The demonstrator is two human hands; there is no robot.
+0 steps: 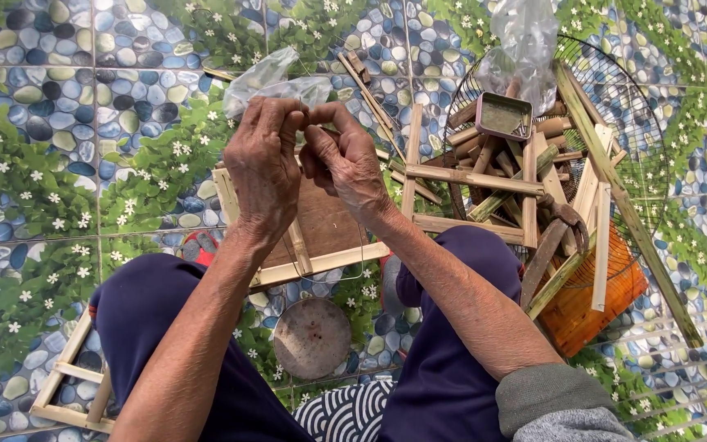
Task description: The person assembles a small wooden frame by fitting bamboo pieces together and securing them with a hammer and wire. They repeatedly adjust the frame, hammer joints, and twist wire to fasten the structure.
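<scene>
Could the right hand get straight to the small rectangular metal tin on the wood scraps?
Probably yes: the right hand holds only thin wire, and the small rectangular metal tin lies uncovered on top, nothing between.

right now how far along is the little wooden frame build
Done: one slat frame lies finished beside the knee. In hand: left hand and right hand pinch fine wire over a board-backed frame. Left: loose slats wait in the wire basket.

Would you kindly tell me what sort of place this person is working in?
Probably a home floor used as a craft spot: pebble-and-flower patterned floor tiles, a round wire basket of cut bamboo sticks, and a small wooden frame.
</scene>
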